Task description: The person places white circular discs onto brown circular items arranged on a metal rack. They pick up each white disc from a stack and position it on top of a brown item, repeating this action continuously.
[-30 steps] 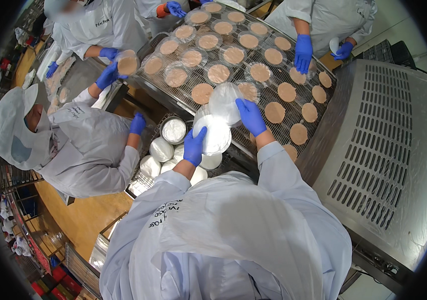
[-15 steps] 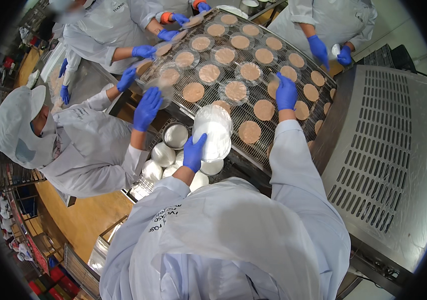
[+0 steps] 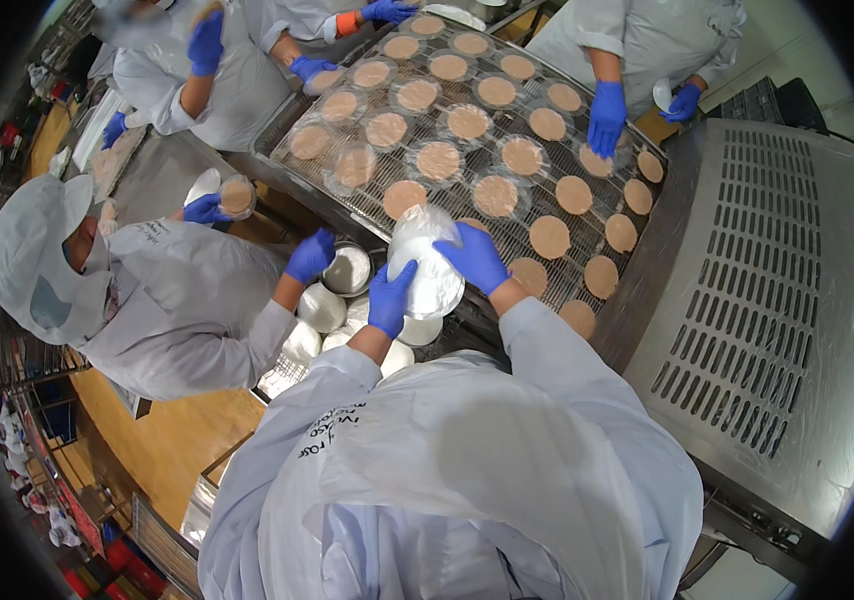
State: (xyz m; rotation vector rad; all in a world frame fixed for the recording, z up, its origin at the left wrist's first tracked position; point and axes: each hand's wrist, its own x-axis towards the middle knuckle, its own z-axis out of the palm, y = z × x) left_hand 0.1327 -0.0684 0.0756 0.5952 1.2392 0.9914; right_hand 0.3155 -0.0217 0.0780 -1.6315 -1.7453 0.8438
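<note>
My left hand, in a blue glove, grips a stack of round clear plastic film sheets from its near left side. My gloved right hand is closed on the upper right edge of the same stack; its fingertips lie against the top film. The stack is held over the near edge of a wire mesh conveyor. Rows of flat round pinkish-brown patties lie on the mesh. Many farther ones have a clear film disc with them, while several near my right arm show none.
White film-like bundles and a round metal container sit left of my left forearm. A co-worker's gloved hand is beside them; another's reaches over the conveyor's far right. A slotted steel cover stands at right.
My right hand has come back from over the patties to the film stack. The patties have shifted right and nearer. At left, co-workers have drawn hands away from the conveyor, some carrying patties.
</note>
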